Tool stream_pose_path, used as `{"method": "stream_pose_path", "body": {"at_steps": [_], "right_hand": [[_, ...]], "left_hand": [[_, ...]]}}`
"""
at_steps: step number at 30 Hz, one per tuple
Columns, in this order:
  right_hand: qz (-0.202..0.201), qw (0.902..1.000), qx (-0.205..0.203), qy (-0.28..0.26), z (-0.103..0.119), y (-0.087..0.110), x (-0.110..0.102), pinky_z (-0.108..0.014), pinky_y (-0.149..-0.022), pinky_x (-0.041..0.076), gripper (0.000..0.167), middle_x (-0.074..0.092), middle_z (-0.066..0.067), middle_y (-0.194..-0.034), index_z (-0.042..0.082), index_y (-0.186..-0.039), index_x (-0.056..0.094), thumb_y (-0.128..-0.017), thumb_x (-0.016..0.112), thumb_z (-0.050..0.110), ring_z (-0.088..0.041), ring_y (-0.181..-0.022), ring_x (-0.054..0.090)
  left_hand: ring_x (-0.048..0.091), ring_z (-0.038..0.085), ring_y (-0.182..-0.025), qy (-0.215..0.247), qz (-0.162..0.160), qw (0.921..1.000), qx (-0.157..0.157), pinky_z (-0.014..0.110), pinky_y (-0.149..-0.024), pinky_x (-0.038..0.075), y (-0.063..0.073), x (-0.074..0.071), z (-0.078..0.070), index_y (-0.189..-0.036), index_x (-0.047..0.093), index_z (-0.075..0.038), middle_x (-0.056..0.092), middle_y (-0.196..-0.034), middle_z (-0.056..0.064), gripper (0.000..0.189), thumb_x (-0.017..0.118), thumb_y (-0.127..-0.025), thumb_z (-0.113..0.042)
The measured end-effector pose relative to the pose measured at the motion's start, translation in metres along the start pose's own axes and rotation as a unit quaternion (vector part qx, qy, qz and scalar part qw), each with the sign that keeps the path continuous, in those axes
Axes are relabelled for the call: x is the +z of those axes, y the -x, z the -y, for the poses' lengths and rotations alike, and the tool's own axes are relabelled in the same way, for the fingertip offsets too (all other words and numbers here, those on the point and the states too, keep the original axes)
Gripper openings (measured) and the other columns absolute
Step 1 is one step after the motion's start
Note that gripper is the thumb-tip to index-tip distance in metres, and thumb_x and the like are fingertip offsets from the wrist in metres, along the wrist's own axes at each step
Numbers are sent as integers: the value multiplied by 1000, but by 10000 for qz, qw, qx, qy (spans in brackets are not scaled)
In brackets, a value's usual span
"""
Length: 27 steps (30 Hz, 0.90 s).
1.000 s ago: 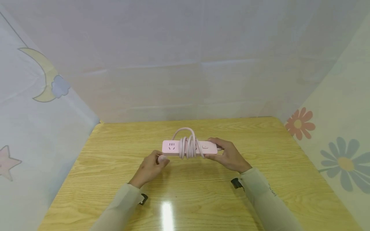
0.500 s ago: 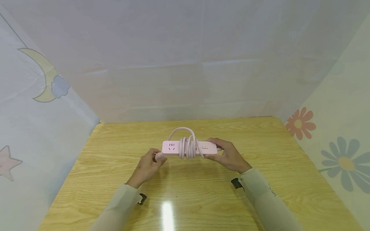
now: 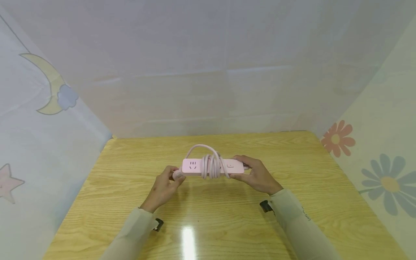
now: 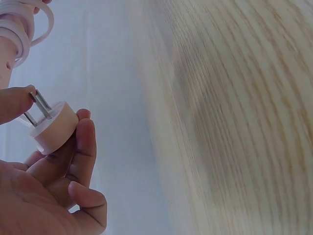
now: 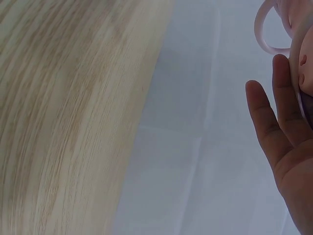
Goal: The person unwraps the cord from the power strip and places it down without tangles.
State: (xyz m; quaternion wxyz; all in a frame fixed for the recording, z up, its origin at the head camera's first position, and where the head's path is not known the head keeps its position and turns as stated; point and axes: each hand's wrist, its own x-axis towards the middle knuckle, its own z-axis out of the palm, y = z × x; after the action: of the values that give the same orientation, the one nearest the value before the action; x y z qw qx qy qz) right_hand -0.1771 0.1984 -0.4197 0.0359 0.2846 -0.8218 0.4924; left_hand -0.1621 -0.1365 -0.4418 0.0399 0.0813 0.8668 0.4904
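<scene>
A pink power strip (image 3: 193, 166) is held level above the table, its cord (image 3: 211, 166) wound several times round the middle. My right hand (image 3: 260, 177) grips the switch end between thumb and fingers; in the right wrist view two fingers (image 5: 264, 117) extend beside the strip's underside. A loop of cord arches over the strip's left part toward the plug. My left hand (image 3: 164, 187) pinches the round pink plug (image 4: 56, 129) just off the strip's left end. In the left wrist view the thumb lies at the metal prongs (image 4: 41, 105) and the fingers curl behind the plug body.
The wood-grain table (image 3: 221, 224) reaches to a pale cloth backdrop (image 3: 208, 101) behind. Printed cloth walls stand at left and right, with a moon (image 3: 52, 83) and flowers (image 3: 388, 184). Dark straps (image 3: 266, 206) show at both wrists.
My left hand has moved slightly left with the plug, and the cord loop has widened leftward. My right hand and the power strip have stayed almost still.
</scene>
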Motion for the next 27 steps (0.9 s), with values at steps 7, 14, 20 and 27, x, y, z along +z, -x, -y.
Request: {"method": "stream_pose_path", "body": {"at_steps": [7, 14, 20, 27], "right_hand": [[13, 10000, 9, -10, 1, 0, 0, -38, -79, 55, 45, 67, -10, -120, 2, -127, 64, -86, 80, 10, -19, -96, 66], [33, 10000, -28, -12, -1, 0, 1, -36, -78, 55, 46, 67, -12, -120, 0, -128, 63, -87, 79, 9, -19, -96, 65], [33, 10000, -34, 29, -2, 1, 1, -33, -79, 55, 45, 67, -11, -120, 1, -128, 64, -87, 79, 10, -19, -96, 66], [31, 10000, 56, 58, -1, 1, 1, -30, -78, 54, 46, 67, -13, -121, 0, -128, 63, -87, 79, 11, -20, -96, 66]], "left_hand": [[61, 23, -84, 127, 42, 9999, 33, 34, -65, 49, 0, -1, 2, -127, 53, -4, 67, -120, 18, 35, 65, -99, -22], [61, 24, -88, 160, -35, 9997, 192, 35, -65, 49, 0, -2, 3, -126, 53, -3, 66, -122, 20, 36, 66, -99, -22], [62, 24, -99, 130, -85, 9992, 368, 37, -75, 48, 1, -3, 3, -125, 53, -3, 67, -121, 19, 34, 66, -99, -20], [61, 29, -110, 143, -200, 9983, 526, 55, -89, 45, 2, -4, 3, -124, 53, -2, 68, -120, 19, 34, 68, -97, -17]]}}
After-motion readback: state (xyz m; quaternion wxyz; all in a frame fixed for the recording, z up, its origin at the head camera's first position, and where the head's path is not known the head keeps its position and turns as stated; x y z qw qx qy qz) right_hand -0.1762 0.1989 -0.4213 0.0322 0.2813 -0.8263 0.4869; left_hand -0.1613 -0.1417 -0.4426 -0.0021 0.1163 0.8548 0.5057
